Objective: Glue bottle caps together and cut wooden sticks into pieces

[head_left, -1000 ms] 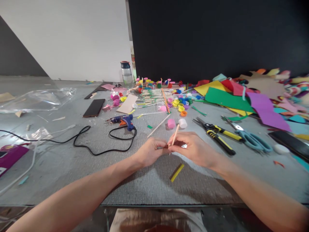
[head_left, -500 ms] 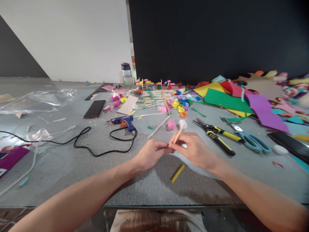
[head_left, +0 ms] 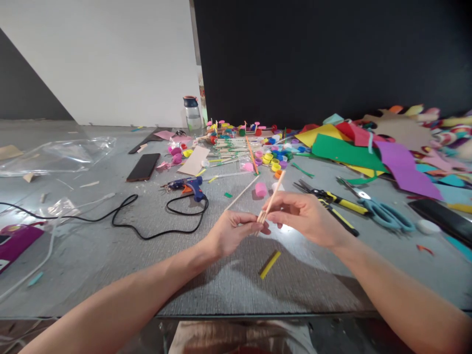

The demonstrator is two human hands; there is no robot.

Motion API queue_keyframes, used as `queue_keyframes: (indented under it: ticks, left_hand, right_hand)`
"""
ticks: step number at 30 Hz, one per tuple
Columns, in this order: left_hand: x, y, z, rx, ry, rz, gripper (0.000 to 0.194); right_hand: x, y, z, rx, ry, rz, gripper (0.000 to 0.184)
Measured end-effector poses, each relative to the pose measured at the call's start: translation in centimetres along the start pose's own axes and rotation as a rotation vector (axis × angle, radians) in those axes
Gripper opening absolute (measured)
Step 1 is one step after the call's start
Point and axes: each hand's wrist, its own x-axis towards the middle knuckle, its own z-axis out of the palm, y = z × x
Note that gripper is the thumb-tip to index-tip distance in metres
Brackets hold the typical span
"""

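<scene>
Prob. partway along: sticks (head_left: 262, 216) brought together in a small bunch, w/ one longer stick (head_left: 276, 191) jutting well past the short ends. Can't tell if glued or tied, too small to see; how much remains, also unclear from here. Held in mid-view just above table (head_left: 217, 290), between the two hands. Pinched at the base by L hand (head_left: 234, 232), thumb vs. fingers. R hand (head_left: 308, 219) half-curled, fingertips at far R side of the bunch; can't tell if gripping or just touching. Long axis slanting up & away from the person, leaning R; free tip pointing fwd-R, short butts back twd the person, slightly L. Nearby: yellow strip (head_left: 270, 265) loose in front, glue gun (head_left: 190, 186) off L, pliers (head_left: 348, 202) off R.
</scene>
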Motion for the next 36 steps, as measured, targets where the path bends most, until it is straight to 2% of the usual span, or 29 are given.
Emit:
queue_keyframes:
  ticks: [5, 9, 13, 22, 29, 36]
  left_hand:
    - [0.7, -1.1, -0.3, 0.1, -0.006, 0.187, 0.018]
    - [1.2, -1.6, -0.7, 0.327, -0.029, 0.31, 0.015]
    - [1.4, -1.5, -1.1, 0.499, -0.074, 0.232, 0.017]
    - [1.3, -0.7, -1.1, 0.542, -0.091, 0.134, 0.022]
    - [1.3, -0.6, -1.0, 0.484, -0.111, 0.141, 0.023]
    - [0.9, -0.4, -0.9, 0.58, -0.072, 0.142, 0.021]
  right_hand:
    - [0.1, 0.8, 0.6, -0.331, -0.018, -0.155, 0.014]
    - [0.1, 2.0, 1.1, -0.402, -0.027, -0.204, 0.015]
    - [0.1, 2.5, 1.1, -0.414, -0.036, -0.22, 0.016]
    - [0.1, 2.7, 1.5, -0.306, -0.011, -0.136, 0.015]
    - [-0.1, 2.8, 1.8, -0.359, 0.016, -0.138, 0.016]
    - [-0.2, 2.7, 1.8, -0.413, 0.005, -0.145, 0.014]
